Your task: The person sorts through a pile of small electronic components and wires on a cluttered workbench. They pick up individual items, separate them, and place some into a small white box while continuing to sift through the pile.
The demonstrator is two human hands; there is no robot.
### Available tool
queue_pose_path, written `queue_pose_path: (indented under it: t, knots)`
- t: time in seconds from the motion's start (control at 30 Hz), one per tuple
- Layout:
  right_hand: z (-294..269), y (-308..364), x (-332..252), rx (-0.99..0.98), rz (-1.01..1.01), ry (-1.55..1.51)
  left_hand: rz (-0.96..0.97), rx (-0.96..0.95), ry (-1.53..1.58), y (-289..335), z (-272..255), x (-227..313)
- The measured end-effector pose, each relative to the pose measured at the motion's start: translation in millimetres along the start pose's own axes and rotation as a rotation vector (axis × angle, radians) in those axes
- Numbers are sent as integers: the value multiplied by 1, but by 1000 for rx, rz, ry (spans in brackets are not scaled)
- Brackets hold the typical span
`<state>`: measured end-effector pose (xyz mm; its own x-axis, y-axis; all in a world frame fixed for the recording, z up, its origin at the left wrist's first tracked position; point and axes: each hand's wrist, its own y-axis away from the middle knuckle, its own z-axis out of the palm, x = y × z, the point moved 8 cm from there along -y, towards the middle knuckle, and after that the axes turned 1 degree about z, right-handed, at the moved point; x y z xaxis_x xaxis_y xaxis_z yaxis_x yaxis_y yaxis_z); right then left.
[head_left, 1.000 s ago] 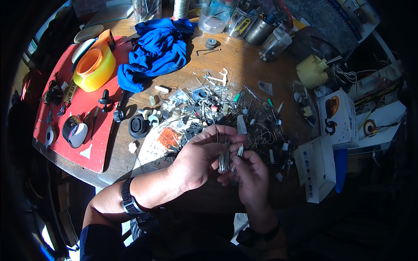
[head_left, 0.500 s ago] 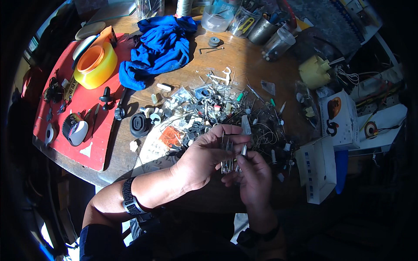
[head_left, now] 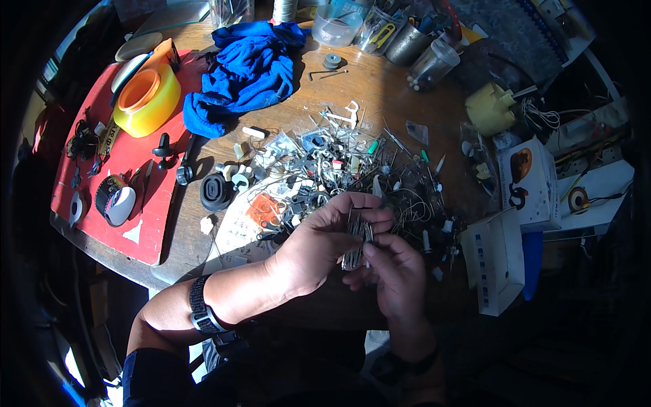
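Fingers (head_left: 356, 199) of left hand (head_left: 305, 254) and right hand (head_left: 400, 271) clamp thin metal pins (head_left: 352, 258): apparently bundling, whose next move calls for even alignment.

Clock places run from the view's middle. Dark writing covers a white paper (head_left: 234, 232) at eight o'clock; small print edges a white box (head_left: 532, 178) at three; blue marks line an open carton (head_left: 505, 275) at four; characters mark a yellow strip (head_left: 108, 140) near ten.
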<state>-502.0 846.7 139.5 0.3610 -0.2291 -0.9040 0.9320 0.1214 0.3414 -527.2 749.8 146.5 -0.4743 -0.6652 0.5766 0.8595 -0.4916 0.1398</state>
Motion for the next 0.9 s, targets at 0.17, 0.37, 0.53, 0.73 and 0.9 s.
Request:
queue_pose_path:
  t: [0.17,0.37,0.53,0.73,0.9]
  knots:
    - [1,-1,1,-16,28,37,21,17,-24,1,0,-1]
    - [2,-3,4,-47,84,14,11,23,-29,1,-1,-1]
    - [3,-4,6,-104,91,-1,-21,23,-2,2,-1,-4]
    - [1,-4,10,-101,124,-35,-39,18,-48,1,-1,-5]
    - [1,-4,10,-103,143,-71,-47,35,12,1,-2,-3]
